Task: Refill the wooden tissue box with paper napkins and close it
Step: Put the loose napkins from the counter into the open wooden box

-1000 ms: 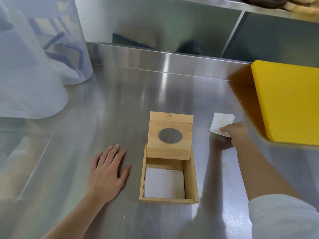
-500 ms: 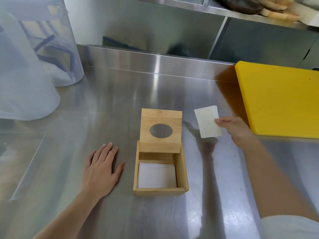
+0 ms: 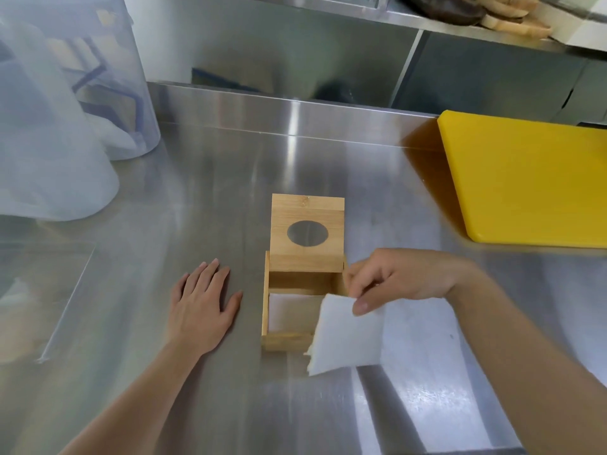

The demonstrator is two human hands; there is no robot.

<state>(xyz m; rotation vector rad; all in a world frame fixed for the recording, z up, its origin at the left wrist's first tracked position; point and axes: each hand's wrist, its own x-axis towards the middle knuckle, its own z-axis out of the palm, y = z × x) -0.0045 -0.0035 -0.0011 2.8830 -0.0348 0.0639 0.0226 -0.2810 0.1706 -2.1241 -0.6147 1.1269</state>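
A small wooden tissue box (image 3: 286, 342) stands in the middle of the steel counter, its lid (image 3: 307, 236) with an oval hole tipped upright at the back. White napkins (image 3: 292, 310) lie flat inside it. My right hand (image 3: 399, 279) pinches a small stack of white paper napkins (image 3: 348, 339) by the top edge, hanging over the box's right front corner and hiding that side. My left hand (image 3: 203, 307) rests flat on the counter, fingers spread, just left of the box and not touching it.
A thick yellow cutting board (image 3: 528, 182) lies at the right. Two tall translucent plastic containers (image 3: 59, 119) stand at the back left. A raised steel ledge (image 3: 295, 110) runs along the back of the counter, with a shelf above it.
My right hand lifted the napkins from the counter beside the yellow board and carried them left and toward me, over the box. My left hand stayed flat on the counter.
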